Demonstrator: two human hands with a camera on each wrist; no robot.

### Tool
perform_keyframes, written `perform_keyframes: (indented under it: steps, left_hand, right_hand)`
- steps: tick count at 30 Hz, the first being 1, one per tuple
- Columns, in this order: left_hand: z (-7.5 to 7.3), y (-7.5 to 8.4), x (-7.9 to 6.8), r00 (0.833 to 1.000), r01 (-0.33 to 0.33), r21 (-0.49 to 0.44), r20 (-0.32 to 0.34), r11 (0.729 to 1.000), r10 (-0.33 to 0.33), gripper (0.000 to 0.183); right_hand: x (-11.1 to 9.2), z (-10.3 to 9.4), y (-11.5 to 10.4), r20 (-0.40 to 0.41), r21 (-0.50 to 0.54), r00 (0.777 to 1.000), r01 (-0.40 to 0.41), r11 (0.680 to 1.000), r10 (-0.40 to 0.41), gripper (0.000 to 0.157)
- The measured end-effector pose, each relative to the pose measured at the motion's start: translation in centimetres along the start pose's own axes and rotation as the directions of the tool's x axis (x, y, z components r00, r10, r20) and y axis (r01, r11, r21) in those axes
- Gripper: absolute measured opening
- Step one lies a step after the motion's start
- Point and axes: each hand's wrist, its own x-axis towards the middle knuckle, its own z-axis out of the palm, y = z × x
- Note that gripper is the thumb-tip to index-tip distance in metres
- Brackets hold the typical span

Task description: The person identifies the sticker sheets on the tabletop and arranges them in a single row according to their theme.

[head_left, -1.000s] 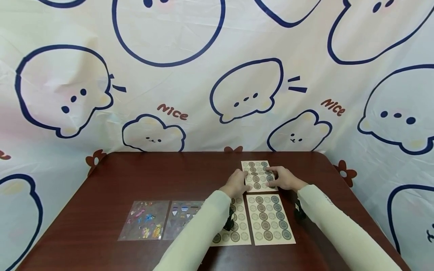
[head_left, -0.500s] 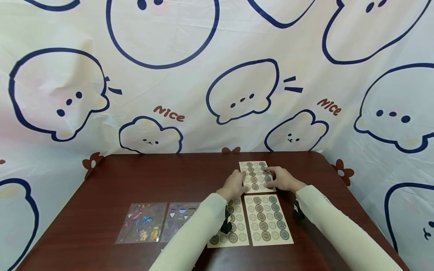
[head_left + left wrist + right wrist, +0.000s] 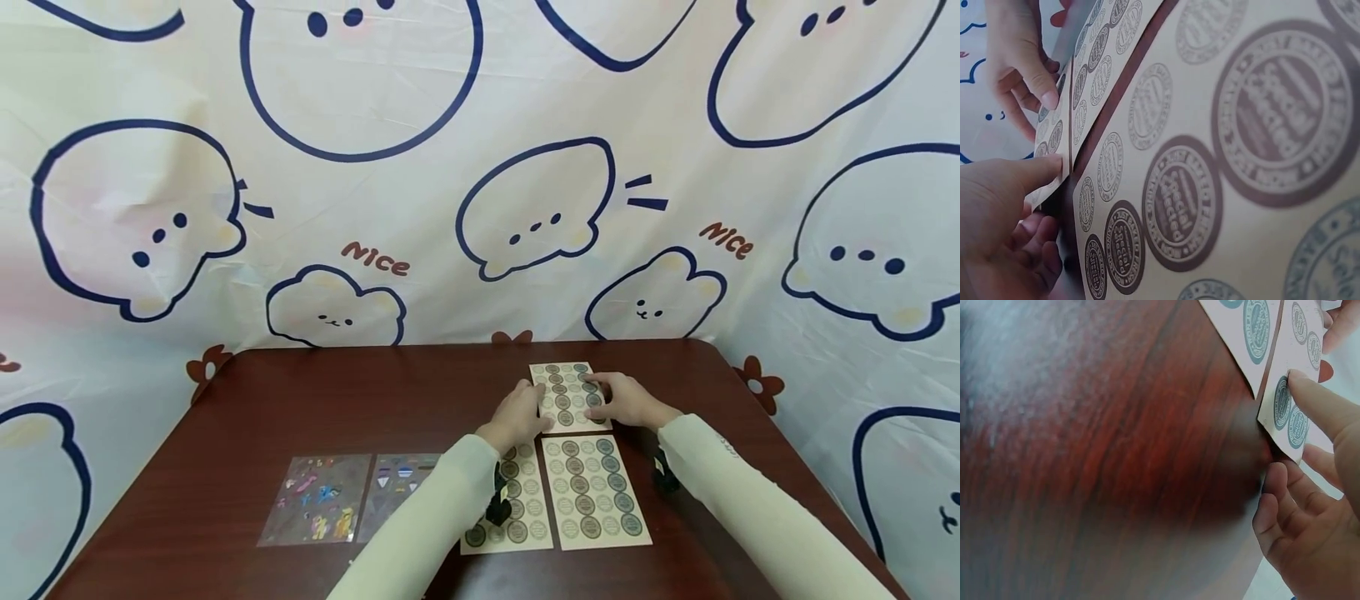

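Observation:
A cream sticker sheet (image 3: 566, 396) with rows of round brown and grey-green labels lies at the far right of the table, between both hands. My left hand (image 3: 515, 417) pinches its left edge, thumb on top and the other fingers curled at the edge, as the left wrist view shows. Across from it, my right hand (image 3: 628, 400) grips the right edge. In the right wrist view, the right thumb (image 3: 1322, 403) presses on the printed face while the fingers curl below the edge. The labels read "Special Selected" in the left wrist view.
Two matching sticker sheets lie nearer: the right one (image 3: 592, 492) in full view, the left one (image 3: 525, 508) partly under my left forearm. Further left are two clear sticker sheets, one with colourful ponies (image 3: 318, 500), another (image 3: 401, 479) partly covered by the sleeve. A printed cloth (image 3: 420, 192) hangs behind the table.
The head view has shifted slightly. Both hands stay on the far sticker sheet, which keeps nearly the same place on the table.

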Motion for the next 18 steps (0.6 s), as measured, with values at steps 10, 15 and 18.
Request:
perform_keyframes:
  steps: [10,15,18]
  left_hand:
    - [-0.4,0.3,-0.1,0.998,-0.013,0.005,-0.058,1.0,0.013,0.063]
    - [-0.9,0.3,-0.3,0.996,-0.014,0.033,-0.091,0.999,0.017,0.061]
    - [-0.9,0.3,-0.4,0.994,-0.014,0.051,-0.11,0.999,0.02,0.059]
  right_hand:
    - [-0.2,-0.5,-0.2,-0.041,0.002,0.998,0.044,0.999,-0.044,0.076]
    - [0.0,-0.9,-0.6,-0.054,0.005,0.997,0.061,0.998,-0.061,0.076]
    - [0.1,-0.9,-0.8,-0.066,0.004,0.996,0.061,0.998,-0.061,0.075]
